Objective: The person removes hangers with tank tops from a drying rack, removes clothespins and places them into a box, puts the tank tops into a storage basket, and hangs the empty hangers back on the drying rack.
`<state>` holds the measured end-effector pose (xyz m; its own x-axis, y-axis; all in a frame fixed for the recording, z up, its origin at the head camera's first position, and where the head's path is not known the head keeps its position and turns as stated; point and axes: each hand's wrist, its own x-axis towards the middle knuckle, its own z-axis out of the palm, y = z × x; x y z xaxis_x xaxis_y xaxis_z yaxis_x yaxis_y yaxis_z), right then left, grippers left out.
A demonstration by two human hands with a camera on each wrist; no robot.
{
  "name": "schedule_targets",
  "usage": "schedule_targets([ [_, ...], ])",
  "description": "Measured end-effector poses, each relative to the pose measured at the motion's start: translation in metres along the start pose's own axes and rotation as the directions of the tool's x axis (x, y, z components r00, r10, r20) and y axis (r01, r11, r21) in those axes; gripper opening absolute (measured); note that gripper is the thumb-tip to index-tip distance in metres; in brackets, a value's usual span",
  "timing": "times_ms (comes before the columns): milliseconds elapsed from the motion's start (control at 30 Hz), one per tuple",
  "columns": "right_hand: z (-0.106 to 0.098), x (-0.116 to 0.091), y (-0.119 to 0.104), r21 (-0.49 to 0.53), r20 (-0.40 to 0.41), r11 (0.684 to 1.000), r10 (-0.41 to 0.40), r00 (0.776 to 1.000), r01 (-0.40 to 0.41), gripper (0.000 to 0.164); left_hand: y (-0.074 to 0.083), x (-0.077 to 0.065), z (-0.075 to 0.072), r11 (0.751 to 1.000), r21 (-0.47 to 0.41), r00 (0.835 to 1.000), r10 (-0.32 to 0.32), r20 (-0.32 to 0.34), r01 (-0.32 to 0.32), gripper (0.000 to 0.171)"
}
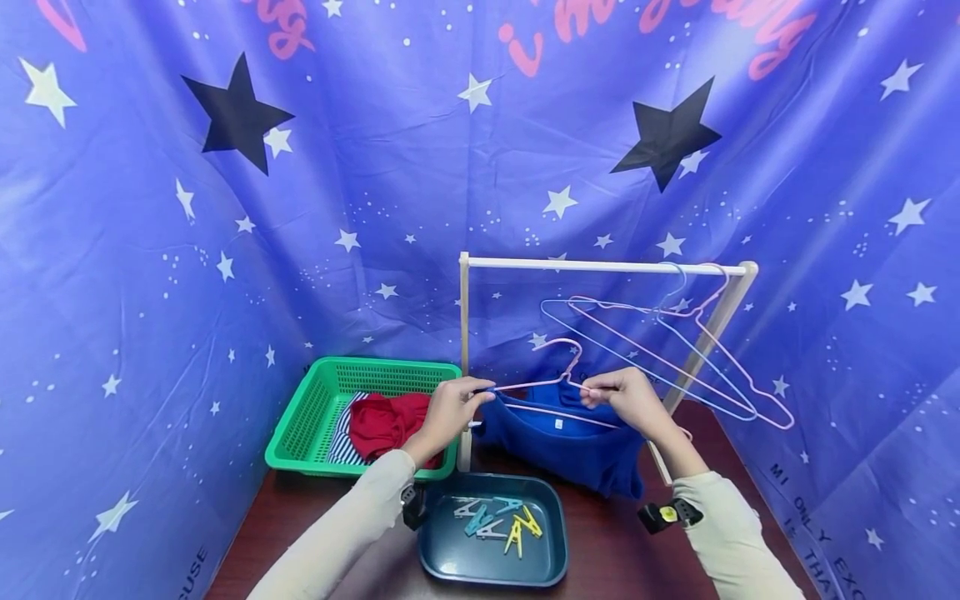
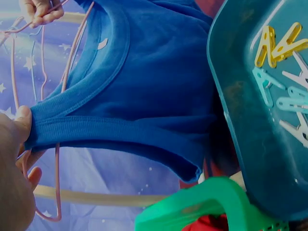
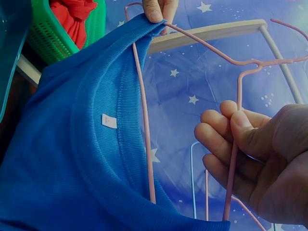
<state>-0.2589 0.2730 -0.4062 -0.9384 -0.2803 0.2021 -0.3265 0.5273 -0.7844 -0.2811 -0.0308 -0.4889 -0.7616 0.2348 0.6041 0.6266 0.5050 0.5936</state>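
Note:
A blue tank top (image 1: 592, 458) sits on a pink wire hanger (image 1: 576, 357), low in front of the rack. My left hand (image 1: 452, 412) pinches one shoulder strap together with the hanger's end, which pokes out past the armhole in the left wrist view. With thumb and fingers, my right hand (image 1: 628, 402) pinches the hanger's other sloping arm, just below the hook. In the right wrist view, the hanger's lower bar (image 3: 144, 125) runs across the neck opening, beside a small white label (image 3: 109, 121). The hanger's far end on this side is hidden by the top.
A white-barred rack (image 1: 570, 265) stands behind, with a blue hanger (image 1: 600, 337) and a pink hanger (image 1: 750, 375) on its right end. At left, a green basket (image 1: 300, 417) holds red cloth (image 1: 390, 421) and striped cloth (image 1: 341, 437). A dark tray (image 1: 450, 562) in front contains several clothespins (image 1: 517, 533).

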Motion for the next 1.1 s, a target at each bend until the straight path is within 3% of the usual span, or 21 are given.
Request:
schedule_targets([
  [500, 0.009, 0.006, -0.005, 0.019, 0.051, 1.0, -0.002, 0.999, 0.001, 0.014, -0.003, 0.003, -0.029, 0.999, 0.02, 0.997, 0.03, -0.066, -0.029, 0.01],
  [733, 0.008, 0.005, -0.011, 0.039, 0.055, 0.999, -0.004, 0.998, 0.002, 0.015, -0.004, 0.007, -0.04, 0.996, 0.051, 0.99, 0.076, -0.116, -0.07, 0.006],
  [833, 0.005, 0.003, -0.012, 0.045, 0.032, 0.999, -0.004, 0.999, 0.003, 0.014, -0.007, 0.008, -0.045, 0.998, 0.036, 0.986, 0.062, -0.152, -0.057, 0.006],
  [1100, -0.007, -0.002, -0.005, 0.11, 0.031, 0.994, 0.018, 0.999, -0.021, 0.016, -0.019, 0.007, -0.062, 0.998, -0.041, 0.974, -0.053, -0.222, 0.045, 0.005],
])
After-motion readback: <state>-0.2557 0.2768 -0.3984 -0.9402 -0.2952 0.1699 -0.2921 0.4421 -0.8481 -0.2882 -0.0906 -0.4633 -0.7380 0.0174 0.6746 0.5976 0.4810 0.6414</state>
